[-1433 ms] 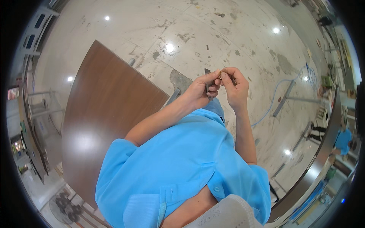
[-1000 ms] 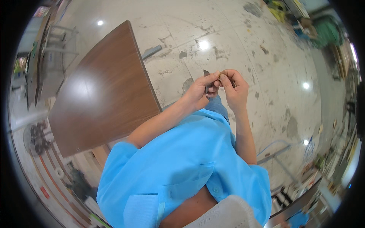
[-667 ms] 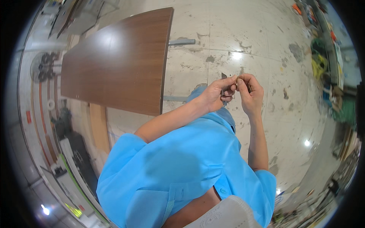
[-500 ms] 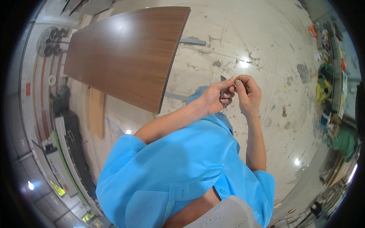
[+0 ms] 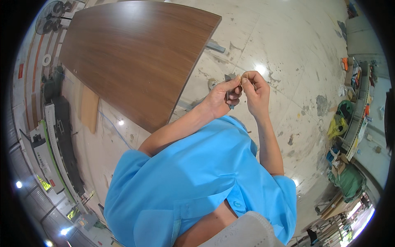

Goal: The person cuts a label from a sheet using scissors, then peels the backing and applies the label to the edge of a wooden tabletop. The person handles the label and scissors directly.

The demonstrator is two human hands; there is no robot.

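My left hand (image 5: 220,98) is closed around a thin dark grey flat piece (image 5: 227,78) with jagged ends; it sticks out above and below the fingers, and its kind cannot be made out. My right hand (image 5: 258,94) is pinched at thumb and forefinger, its fingertips against those of the left. Whatever lies between the fingertips is too small to name. Left of both hands is a large brown wood-grain panel (image 5: 135,53), raised on grey metal bars (image 5: 215,46). Neither hand touches it.
A stained pale tiled floor (image 5: 288,82) spreads ahead and right. Shelving with tools and an orange-handled item (image 5: 344,63) lines the right wall, with a green bundle (image 5: 349,182) below. At left stand a fan (image 5: 50,17), a tan board (image 5: 89,109) and a long machine (image 5: 53,152). A blue hose (image 5: 115,128) crosses the floor.
The view has shifted, so the panel appears larger and turned. Both hands keep together at the fingertips, now slightly further left and higher in the picture, with the grey piece still in my left hand.
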